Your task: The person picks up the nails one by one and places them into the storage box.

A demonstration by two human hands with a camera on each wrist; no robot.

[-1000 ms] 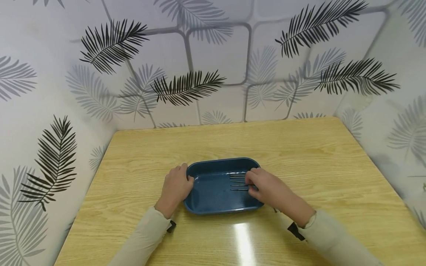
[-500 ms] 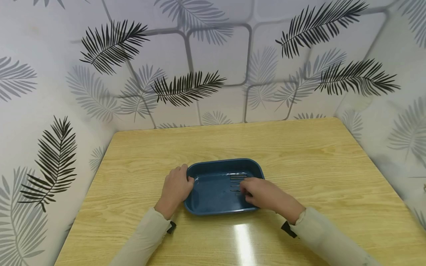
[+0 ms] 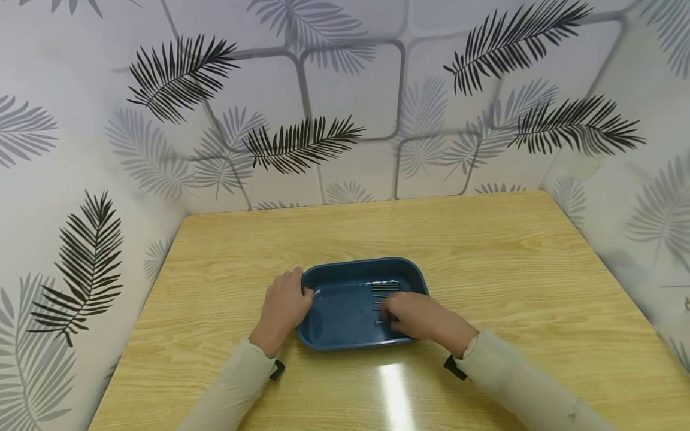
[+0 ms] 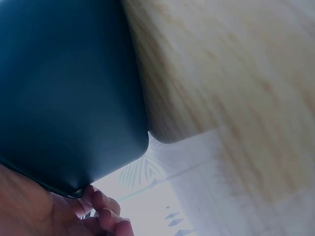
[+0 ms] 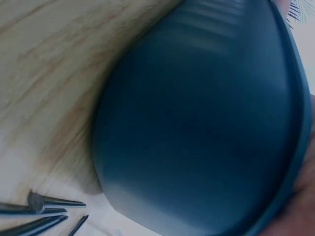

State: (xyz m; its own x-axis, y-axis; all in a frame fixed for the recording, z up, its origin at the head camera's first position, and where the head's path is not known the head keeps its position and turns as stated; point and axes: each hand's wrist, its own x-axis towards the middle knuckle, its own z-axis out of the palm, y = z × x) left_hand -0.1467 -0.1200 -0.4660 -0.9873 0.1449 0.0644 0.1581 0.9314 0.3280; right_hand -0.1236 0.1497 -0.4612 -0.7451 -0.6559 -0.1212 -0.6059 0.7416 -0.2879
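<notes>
The dark blue oblong tray (image 3: 345,329) stands on the table, and my left hand (image 3: 286,305) grips its left rim. The left wrist view has the thumb side and curled fingers (image 4: 106,211) at the tray's corner. My right hand (image 3: 417,314) reaches over the right end, its fingers bent down close to the tray floor. A thin nail (image 3: 379,323) pokes out left of those fingertips, which pinch it. Several nails (image 3: 385,287) lie side by side behind the hand, partly covered by it. In the right wrist view the tray's outer wall hides the fingertips.
More loose nails (image 5: 44,211) lie on the table outside the tray, seen in the right wrist view. The wood-grain table (image 3: 242,239) meets leaf-patterned walls (image 3: 356,161) at the back and sides.
My right hand has shifted left and toward me inside the tray, along the row of nails. The left hand keeps its grip on the rim, and the tray stays in place.
</notes>
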